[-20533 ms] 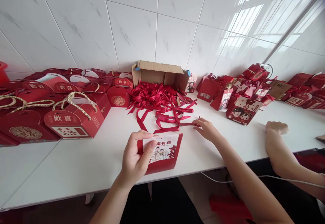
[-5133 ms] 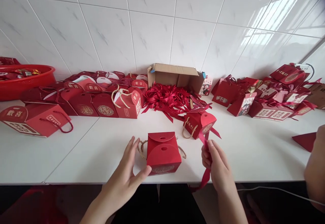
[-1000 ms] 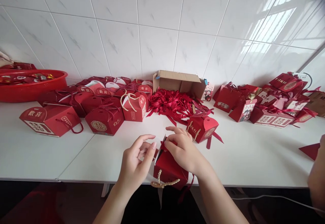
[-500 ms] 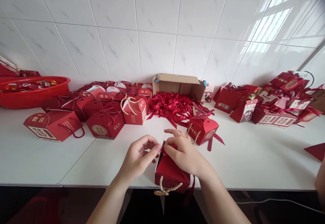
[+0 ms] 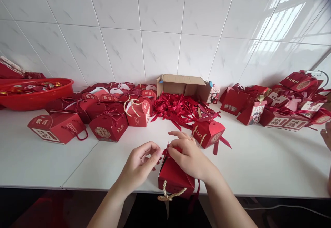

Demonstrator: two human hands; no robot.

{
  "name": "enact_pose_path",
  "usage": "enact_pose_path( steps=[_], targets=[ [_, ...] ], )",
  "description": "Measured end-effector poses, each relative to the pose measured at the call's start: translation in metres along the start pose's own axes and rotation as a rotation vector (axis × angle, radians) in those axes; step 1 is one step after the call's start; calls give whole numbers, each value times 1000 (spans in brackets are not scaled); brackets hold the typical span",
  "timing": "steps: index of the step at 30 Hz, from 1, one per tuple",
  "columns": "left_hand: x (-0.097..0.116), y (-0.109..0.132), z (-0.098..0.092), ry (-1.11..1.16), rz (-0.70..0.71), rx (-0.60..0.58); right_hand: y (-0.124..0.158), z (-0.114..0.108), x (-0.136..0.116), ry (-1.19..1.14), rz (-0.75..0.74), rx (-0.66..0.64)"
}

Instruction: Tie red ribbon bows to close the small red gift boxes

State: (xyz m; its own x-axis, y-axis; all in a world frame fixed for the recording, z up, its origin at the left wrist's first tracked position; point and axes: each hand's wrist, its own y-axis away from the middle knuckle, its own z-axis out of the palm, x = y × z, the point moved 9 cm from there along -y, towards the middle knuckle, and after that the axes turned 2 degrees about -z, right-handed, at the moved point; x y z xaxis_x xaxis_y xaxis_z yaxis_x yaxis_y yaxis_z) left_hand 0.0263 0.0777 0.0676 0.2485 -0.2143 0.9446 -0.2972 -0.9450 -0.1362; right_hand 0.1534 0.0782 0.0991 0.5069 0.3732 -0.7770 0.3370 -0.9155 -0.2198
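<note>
A small red gift box (image 5: pixel 173 175) with a gold rope handle (image 5: pixel 169 195) stands at the front edge of the white table (image 5: pixel 258 166). My right hand (image 5: pixel 190 157) rests on its top, fingers pinched on the top flap, where a red ribbon shows. My left hand (image 5: pixel 141 164) is just left of the box, its fingers curled in a pinch at the same ribbon by the flap. A ribbon end (image 5: pixel 196 190) hangs down the box's right side.
Another red box (image 5: pixel 208 133) lies just behind. A heap of red ribbons (image 5: pixel 178 107) spills from an open cardboard box (image 5: pixel 183 85). Rows of red gift boxes (image 5: pixel 108 109) fill the left, more gift boxes (image 5: pixel 274 105) the right. A red basin (image 5: pixel 36 93) sits far left. Another person's hand (image 5: pixel 326 135) shows at the right edge.
Over the last second my left hand's fingers closed in toward the box top. Earlier the box stood with its flap up while my right hand held a ribbon beside it.
</note>
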Motion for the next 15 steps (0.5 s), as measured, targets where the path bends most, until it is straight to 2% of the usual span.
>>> enact_pose_path(
  steps=[7,10,12,14,15],
  targets=[
    [0,-5,9,-50,1,-20,-2,-2,0,100,4,40],
    [-13,-10,6,-73,-27,-16,5,-19,5,84,-4,175],
    [-29,-12,-10,-194,-43,28,23,-42,8,-26,-38,360],
    [-49,-9,-41,-387,-62,132,53,-61,19,-184,-37,533],
    [-60,-6,-59,-483,-87,191,69,-64,27,-262,-2,573]
  ],
)
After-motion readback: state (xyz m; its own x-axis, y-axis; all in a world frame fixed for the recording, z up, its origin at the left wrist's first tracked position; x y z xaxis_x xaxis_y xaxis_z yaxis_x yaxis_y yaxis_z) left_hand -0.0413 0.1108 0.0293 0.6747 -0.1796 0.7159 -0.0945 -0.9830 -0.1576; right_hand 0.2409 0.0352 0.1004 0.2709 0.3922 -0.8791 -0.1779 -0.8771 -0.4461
